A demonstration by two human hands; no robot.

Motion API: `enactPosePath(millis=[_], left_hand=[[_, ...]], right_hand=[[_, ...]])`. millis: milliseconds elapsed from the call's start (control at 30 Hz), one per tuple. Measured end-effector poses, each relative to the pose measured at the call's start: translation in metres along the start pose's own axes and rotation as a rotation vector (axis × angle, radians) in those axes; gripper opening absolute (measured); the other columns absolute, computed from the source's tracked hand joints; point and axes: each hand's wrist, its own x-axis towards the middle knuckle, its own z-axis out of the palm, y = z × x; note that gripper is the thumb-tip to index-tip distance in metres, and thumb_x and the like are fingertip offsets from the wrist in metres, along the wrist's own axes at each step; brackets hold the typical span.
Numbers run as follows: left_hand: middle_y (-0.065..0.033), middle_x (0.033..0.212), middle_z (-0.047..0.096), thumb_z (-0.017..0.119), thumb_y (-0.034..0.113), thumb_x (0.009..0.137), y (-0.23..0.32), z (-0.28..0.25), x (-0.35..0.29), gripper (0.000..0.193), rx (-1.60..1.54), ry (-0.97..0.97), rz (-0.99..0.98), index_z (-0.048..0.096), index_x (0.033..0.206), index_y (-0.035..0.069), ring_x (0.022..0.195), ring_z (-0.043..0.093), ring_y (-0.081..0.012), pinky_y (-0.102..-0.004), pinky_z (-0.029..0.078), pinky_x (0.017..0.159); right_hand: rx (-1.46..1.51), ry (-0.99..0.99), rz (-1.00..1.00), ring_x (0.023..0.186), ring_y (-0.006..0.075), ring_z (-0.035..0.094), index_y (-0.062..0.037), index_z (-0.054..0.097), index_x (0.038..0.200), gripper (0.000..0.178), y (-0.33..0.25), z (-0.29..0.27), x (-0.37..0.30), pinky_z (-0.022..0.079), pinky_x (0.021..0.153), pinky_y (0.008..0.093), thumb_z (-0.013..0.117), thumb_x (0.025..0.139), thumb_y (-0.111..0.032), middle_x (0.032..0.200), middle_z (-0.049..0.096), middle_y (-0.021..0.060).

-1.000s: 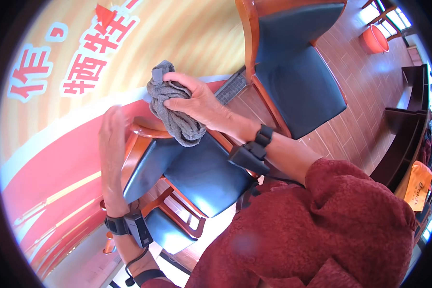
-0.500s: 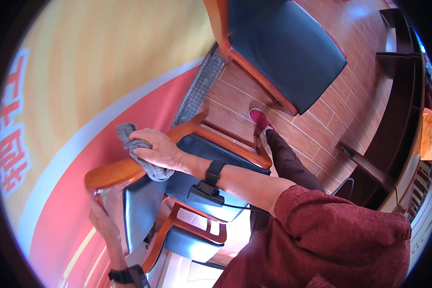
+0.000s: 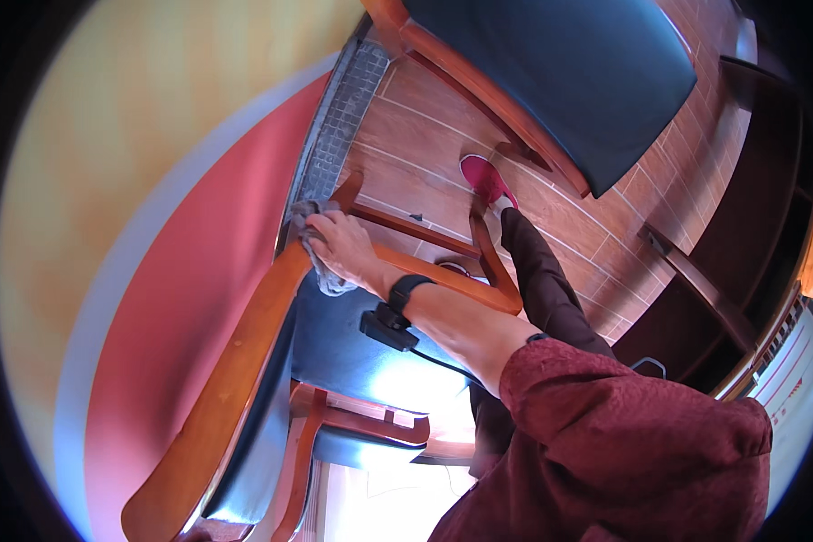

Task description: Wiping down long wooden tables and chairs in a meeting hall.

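My right hand [image 3: 348, 248] is closed on a crumpled grey cloth [image 3: 334, 283]. It presses the cloth against the far end of the top rail of a wooden chair [image 3: 230, 370], where the frame bends down toward a leg. This chair has a dark blue padded seat [image 3: 334, 339] and a padded back. A black band with a small black box and a cable is on my right wrist. My left hand is not visible.
Another wooden chair with a dark seat [image 3: 560, 77] stands beyond, and a further chair [image 3: 361, 443] is behind the wiped one. A red and yellow wall panel [image 3: 199, 244] runs along the left. Dark shelving [image 3: 732, 244] stands at right. My red shoe [image 3: 486, 178] is on the tiled floor.
My right hand has slid the cloth along the chair's top rail to its far end. My left hand, beside the rail's near end before, has dropped out of view. The view has shifted.
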Motion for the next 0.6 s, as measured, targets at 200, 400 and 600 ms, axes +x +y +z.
enactPosePath(millis=[200, 400, 600], left_hand=[[-0.0007, 0.050, 0.036, 0.041, 0.019, 0.085, -0.002, 0.002, -0.003, 0.034, -0.190, 0.132, 0.127, 0.035, 0.054, 0.007, 0.040, 0.030, -0.0101, -0.0254, 0.021, 0.038], [0.0044, 0.062, 0.026, 0.027, 0.038, 0.093, 0.017, 0.015, -0.004, 0.036, -0.140, 0.196, -0.093, 0.047, 0.085, 0.009, 0.052, 0.029, -0.0063, -0.0201, 0.022, 0.046], [0.0053, 0.055, 0.025, 0.024, 0.042, 0.093, 0.057, 0.041, -0.011, 0.043, -0.244, 0.365, -0.225, 0.050, 0.090, 0.008, 0.044, 0.026, -0.0044, -0.0187, 0.018, 0.043]], right_hand=[[-0.257, -0.040, -0.139, 0.096, 0.0335, 0.046, -0.0179, 0.048, 0.112, 0.040, 0.024, -0.043, -0.066, 0.040, 0.075, 0.0443, 0.063, 0.074, -0.016, 0.111, 0.047, 0.0132], [-0.376, -0.242, -0.215, 0.097, 0.0337, 0.047, -0.0179, 0.048, 0.113, 0.042, 0.072, -0.120, -0.123, 0.042, 0.076, 0.0443, 0.064, 0.074, -0.017, 0.108, 0.047, 0.0154], [-0.272, -0.422, -0.297, 0.097, 0.0318, 0.050, -0.0129, 0.047, 0.117, 0.049, 0.041, -0.125, -0.085, 0.042, 0.082, 0.0418, 0.067, 0.073, -0.013, 0.103, 0.051, 0.0153]])
